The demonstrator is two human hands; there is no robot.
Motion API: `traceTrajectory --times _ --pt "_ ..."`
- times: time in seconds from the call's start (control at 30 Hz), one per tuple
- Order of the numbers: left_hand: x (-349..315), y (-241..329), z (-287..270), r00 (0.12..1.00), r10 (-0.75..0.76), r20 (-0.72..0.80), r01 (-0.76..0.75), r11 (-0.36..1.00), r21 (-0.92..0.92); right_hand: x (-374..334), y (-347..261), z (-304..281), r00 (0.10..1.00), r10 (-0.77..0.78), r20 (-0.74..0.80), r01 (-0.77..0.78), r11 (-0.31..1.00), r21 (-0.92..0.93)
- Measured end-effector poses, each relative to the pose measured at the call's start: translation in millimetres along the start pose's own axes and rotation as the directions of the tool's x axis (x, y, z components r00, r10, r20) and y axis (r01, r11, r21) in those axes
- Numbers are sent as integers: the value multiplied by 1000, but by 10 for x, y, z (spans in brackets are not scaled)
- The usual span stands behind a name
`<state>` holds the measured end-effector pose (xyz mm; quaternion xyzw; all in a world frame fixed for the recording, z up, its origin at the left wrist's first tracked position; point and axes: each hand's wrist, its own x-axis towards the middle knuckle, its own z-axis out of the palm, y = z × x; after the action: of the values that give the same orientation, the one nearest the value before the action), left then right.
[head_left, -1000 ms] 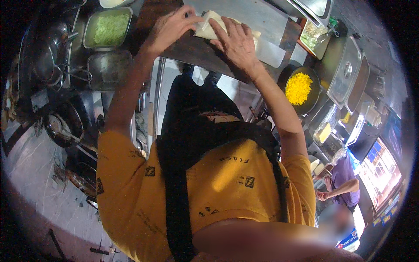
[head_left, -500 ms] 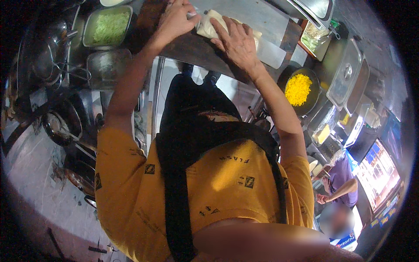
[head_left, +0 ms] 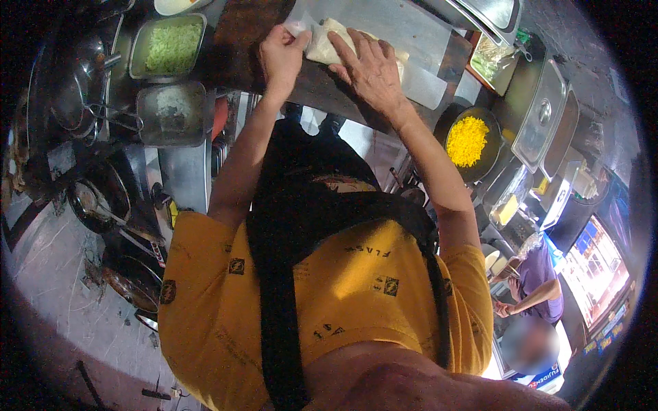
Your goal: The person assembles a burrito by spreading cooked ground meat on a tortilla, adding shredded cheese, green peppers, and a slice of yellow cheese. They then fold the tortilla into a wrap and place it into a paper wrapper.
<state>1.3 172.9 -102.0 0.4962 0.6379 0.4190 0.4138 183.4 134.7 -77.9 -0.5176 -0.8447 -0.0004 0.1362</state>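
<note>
A pale rolled flatbread wrap (head_left: 321,45) lies on a whitish translucent sheet of wrapping paper (head_left: 423,88) at the far edge of the view. Across its top rests my right hand (head_left: 373,72), fingers spread and pressing lightly on the roll. Just left of the roll, my left hand (head_left: 281,63) pinches the paper's loose end between thumb and fingers. Beneath the paper is a dark wooden board (head_left: 240,51). What is inside the roll is hidden.
To the left stand a metal tray of shredded green vegetable (head_left: 173,46) and another metal pan (head_left: 171,113). A black pan of yellow rice (head_left: 467,142) and a steel lid (head_left: 541,116) are at right. Farther right, a person in a purple top (head_left: 538,277) works.
My left hand has come nearer to me, and the paper end it pinches now shows beside the roll. My right hand stays on the wrap, almost unmoved.
</note>
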Motion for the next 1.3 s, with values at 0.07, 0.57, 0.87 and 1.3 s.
traceTrajectory --times 0.07,0.57,0.87,1.3 --pt "-95 -60 77 992 79 -99 -87 993 -79 -2 7 20 1000 2 -2 -2 1000 -2" --pt "-11 69 9 540 802 255 -842 521 143 -52 32 66 998 41 -38 -41 999 1" --pt "145 181 -150 557 643 525 -763 646 18 -74 38 34 996 49 -80 -43 997 69" --pt "320 99 -113 223 682 697 -939 343 -35 -88 38 33 993 114 -26 -108 978 178"
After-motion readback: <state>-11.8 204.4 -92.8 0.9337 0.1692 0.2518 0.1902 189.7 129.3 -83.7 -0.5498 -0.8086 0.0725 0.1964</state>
